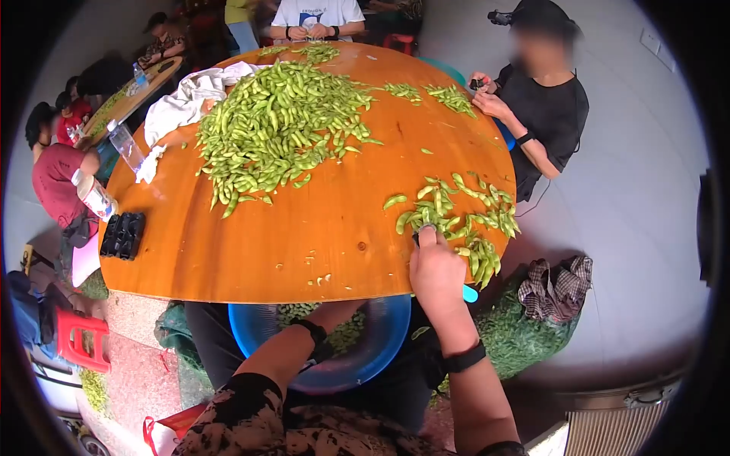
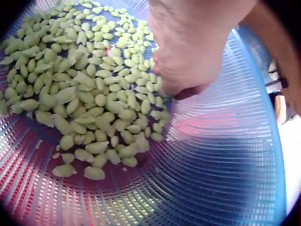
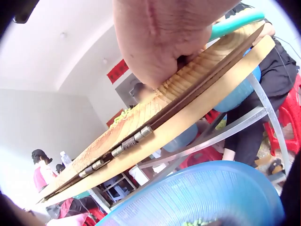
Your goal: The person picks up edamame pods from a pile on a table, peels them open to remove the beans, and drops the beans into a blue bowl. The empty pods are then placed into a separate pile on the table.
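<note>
Down inside the blue basket [image 2: 272, 136] with the left hand [image 2: 188, 52], close over shelled beans [image 2: 89, 103]; cannot tell whether open or gripping, with fingertips hidden. Reaching with the right hand [image 1: 439, 270] to scattered green pods [image 1: 437, 199] near the edge of the wooden bench [image 1: 334, 220]; cannot tell its grip either. Can see a larger pod heap [image 1: 274, 121] farther across.

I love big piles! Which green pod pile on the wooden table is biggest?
The green pile beside the white cloth; it spreads much wider than every other pile there.
</note>
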Tool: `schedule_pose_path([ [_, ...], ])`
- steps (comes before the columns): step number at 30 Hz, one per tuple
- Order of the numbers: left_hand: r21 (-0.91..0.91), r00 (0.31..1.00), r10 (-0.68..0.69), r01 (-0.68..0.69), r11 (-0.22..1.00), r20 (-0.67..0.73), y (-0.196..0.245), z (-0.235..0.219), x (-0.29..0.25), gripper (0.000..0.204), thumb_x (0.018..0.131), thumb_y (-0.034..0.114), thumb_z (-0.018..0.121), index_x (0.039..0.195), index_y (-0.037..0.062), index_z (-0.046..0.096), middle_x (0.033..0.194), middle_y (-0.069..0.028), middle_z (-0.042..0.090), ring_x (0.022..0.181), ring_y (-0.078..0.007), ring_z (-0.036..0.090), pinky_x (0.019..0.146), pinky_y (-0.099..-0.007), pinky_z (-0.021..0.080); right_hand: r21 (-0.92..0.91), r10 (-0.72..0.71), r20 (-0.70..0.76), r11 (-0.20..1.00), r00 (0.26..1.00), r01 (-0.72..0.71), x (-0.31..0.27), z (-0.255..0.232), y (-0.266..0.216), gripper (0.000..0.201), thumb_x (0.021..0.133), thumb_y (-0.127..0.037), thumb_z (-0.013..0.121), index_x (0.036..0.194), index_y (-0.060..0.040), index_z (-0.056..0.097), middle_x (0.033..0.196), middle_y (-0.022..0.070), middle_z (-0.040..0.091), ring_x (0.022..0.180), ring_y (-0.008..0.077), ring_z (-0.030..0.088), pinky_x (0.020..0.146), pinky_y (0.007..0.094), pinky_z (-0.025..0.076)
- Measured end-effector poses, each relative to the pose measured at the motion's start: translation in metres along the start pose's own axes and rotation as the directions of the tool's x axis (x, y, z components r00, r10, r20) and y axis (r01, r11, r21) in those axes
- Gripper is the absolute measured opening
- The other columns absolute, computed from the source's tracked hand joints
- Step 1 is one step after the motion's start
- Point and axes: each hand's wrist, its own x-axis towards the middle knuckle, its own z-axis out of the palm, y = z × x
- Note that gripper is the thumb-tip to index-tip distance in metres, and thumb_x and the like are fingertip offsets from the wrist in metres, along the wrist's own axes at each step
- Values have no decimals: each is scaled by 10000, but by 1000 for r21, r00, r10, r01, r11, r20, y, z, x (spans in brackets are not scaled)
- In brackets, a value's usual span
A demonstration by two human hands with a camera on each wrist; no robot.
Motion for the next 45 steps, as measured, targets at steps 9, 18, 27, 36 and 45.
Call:
schedule_pose_path([
  [9, 48, 997, -70, 69, 996, 19, -11, 17, -12, 187, 838, 152, 565, 958, 19, 615, 853, -169, 654, 810, -374, 641, 747, -477, 505, 47, -34, -44, 998, 998, 36, -1, 1, 2, 247, 810, -95, 591, 1029, -13, 511, 817, 171, 624, 627, 355, 637, 533, 449, 514],
  [18, 90, 994, -110, 111, 990, -15, -20, 21, -11, 189, 846, 151, 565, 976, 22, 609, 863, -165, 653, 831, -363, 642, 749, -468, 506, 54, -68, -77, 996, 995, 72, -2, -1, 3, 244, 805, -87, 595, 1020, 0, 519, 801, 163, 622, 607, 344, 638, 511, 434, 516],
  [27, 151, 986, -162, 167, 974, -47, -30, 11, -27, 191, 854, 149, 566, 995, 25, 603, 874, -161, 653, 853, -353, 642, 751, -459, 506, 19, -63, -55, 998, 997, 64, -2, -2, 0, 192, 809, -71, 590, 977, -15, 518, 819, 140, 613, 626, 304, 659, 519, 386, 547],
  [36, -61, 840, -458, 494, 867, 292, 13, -48, -31, 205, 856, 165, 584, 1020, 43, 575, 840, -134, 635, 858, -309, 644, 748, -417, 508, 22, -50, -66, 998, 997, 52, -3, 0, 0, 214, 803, -85, 592, 994, -18, 522, 820, 153, 624, 627, 326, 653, 527, 412, 537],
  [45, -635, 698, 419, 66, 770, 581, 161, -13, -8, 402, 818, 198, 654, 1151, 24, 512, 1082, -160, 572, 1021, -249, 538, 864, -425, 435, 22, -135, -35, 990, 990, 136, -3, -2, 5, 165, 804, -79, 574, 950, -28, 518, 807, 163, 619, 624, 342, 650, 533, 434, 534],
])
